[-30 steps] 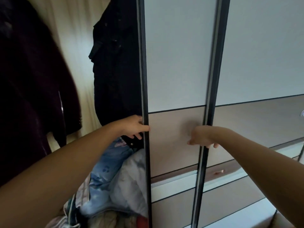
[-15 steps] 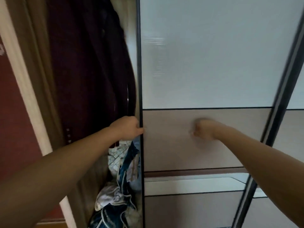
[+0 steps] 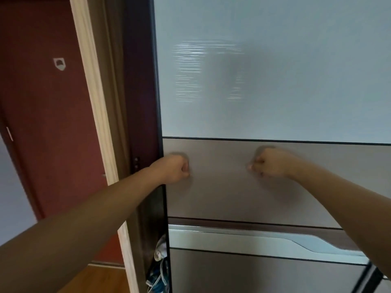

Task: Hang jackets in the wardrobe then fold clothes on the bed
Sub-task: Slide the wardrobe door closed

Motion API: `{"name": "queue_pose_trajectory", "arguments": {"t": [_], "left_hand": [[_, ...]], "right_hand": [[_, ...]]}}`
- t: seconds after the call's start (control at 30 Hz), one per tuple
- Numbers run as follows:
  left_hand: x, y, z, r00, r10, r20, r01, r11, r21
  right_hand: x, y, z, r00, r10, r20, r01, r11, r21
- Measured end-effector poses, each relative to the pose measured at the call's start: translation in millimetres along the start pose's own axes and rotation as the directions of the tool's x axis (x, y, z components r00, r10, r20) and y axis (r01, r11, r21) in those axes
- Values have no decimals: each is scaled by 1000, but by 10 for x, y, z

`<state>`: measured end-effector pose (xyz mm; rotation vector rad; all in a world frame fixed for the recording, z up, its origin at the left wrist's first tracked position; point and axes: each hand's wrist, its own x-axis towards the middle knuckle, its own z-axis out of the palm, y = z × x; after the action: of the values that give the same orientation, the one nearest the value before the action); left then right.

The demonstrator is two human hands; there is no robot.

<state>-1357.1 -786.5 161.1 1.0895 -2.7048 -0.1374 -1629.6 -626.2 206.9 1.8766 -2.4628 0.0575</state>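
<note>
The wardrobe's sliding door, frosted pale glass above and a grey-brown panel below, covers nearly the whole opening. Only a narrow gap stays at its left edge. In that gap a strip of a dark maroon jacket hangs, and crumpled blue and white clothes lie at the bottom. My left hand is a fist against the panel right at the door's left edge. My right hand is also a fist with curled fingers, pressed on the panel further right. Neither hand holds anything I can see.
A red-brown room door stands to the left, with a pale wooden frame between it and the wardrobe. Wooden floor shows at the lower left. A second sliding door's dark edge shows at the bottom right.
The sliding door has travelled left and the opening has shrunk to a slit, hiding most of the hung jackets. My left hand has come off the door's edge onto the panel front.
</note>
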Motion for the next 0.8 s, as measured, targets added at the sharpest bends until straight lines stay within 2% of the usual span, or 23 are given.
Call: {"name": "queue_pose_trajectory", "arguments": {"t": [0.03,0.07,0.1,0.13,0.17,0.2,0.23,0.37,0.47,0.53,0.63,0.7,0.8], "left_hand": [[-45,-52,2,1000,-18,-24,18,1000,17],[-84,-107,16,998,-30,-48,31,999,30],[-117,-161,35,997,-37,-69,40,998,41],[-155,-196,51,995,-43,-85,48,997,54],[-183,-231,63,994,-47,-94,54,996,68],[-208,-258,63,994,-50,-97,58,995,80],[-227,-285,53,994,-57,-95,65,994,88],[-287,-403,-8,994,-67,-87,74,994,85],[-356,-446,-26,990,-102,-101,107,993,47],[-434,-466,19,966,-150,-211,157,987,18],[-594,-516,161,836,-305,-455,259,952,-162],[-656,-558,234,789,-418,-451,297,901,-316],[-602,-608,255,786,-475,-396,254,832,-493]], "right_hand": [[-21,20,-12,994,-18,-104,12,998,-58],[-34,35,-3,962,-54,-269,26,994,-107],[-50,28,22,874,-125,-470,55,986,-159],[-59,5,54,749,-216,-627,83,968,-235],[-52,-31,91,658,-275,-701,80,951,-299],[-36,-58,119,625,-304,-719,72,939,-335],[-31,-87,130,630,-304,-715,49,934,-354],[54,-214,191,765,-239,-598,-31,914,-405],[78,-305,235,773,-243,-585,-34,906,-422],[105,-326,252,768,-251,-589,-43,898,-438],[132,-326,267,760,-271,-591,-44,885,-464],[132,-320,275,760,-276,-589,-43,882,-469],[122,-309,271,761,-282,-584,-37,880,-474]]}}
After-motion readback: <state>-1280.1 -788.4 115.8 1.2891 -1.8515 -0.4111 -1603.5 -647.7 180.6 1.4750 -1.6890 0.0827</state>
